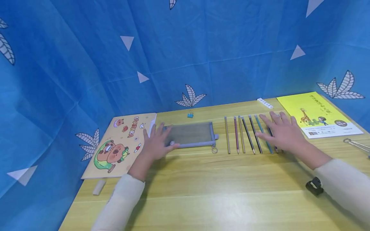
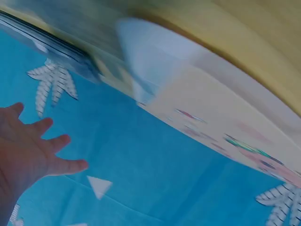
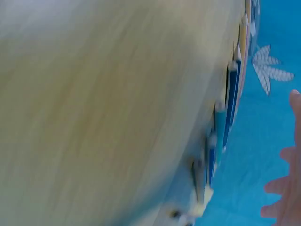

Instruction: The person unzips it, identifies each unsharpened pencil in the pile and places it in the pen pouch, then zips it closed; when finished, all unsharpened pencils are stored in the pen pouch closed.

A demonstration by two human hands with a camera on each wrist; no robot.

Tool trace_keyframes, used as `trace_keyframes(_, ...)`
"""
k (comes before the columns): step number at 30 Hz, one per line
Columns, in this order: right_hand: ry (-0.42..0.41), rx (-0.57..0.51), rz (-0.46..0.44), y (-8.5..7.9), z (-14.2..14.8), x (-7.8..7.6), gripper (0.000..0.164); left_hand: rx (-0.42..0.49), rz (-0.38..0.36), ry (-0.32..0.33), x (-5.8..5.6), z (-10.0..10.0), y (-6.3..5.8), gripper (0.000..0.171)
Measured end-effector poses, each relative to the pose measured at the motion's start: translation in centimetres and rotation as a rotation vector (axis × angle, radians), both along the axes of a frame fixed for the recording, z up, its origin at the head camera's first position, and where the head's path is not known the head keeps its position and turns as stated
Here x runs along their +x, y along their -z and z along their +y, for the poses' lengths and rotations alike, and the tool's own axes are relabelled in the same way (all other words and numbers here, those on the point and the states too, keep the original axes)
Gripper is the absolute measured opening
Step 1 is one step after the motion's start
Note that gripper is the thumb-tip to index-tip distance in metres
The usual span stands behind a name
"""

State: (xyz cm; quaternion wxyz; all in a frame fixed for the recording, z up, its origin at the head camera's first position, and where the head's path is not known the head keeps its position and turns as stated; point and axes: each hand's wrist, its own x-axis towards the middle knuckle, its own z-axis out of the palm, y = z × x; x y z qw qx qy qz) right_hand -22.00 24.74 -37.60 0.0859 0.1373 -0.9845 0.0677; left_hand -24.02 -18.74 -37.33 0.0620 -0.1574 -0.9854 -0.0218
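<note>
We see all fingers (image 1: 160, 129) spread wide, gripping nothing. At centre left, the left hand (image 1: 154, 143) is over the left end of the mesh pouch (image 1: 192, 134); at centre right, the right hand (image 1: 282, 132) covers the rightmost pencils (image 1: 276, 148) (contact we cannot tell). A capybara folder (image 1: 122, 144) lies farther left, a yellow booklet (image 1: 318, 112) upper right.

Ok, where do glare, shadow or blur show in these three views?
Head: pale glare on the near tabletop, shadow beside the left sleeve; left wrist: capybara booklet blurred at its white corner; right wrist: tabletop smeared, pencils soft-edged.
</note>
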Motion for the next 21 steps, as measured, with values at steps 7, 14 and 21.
trace_keyframes(7,-0.091,0.002,0.030,0.4,-4.0,-0.6,0.074,-0.014,-0.080,0.070,0.3,4.2,-0.1,0.067)
trace_keyframes(14,-0.199,0.023,0.061,0.9,-8.2,-1.0,0.071,0.079,-0.280,0.076,1.0,9.3,0.5,0.045)
trace_keyframes(21,-0.250,-0.027,0.054,0.9,-10.8,-1.0,0.067,0.055,-0.359,-0.036,0.8,13.0,1.5,0.039)
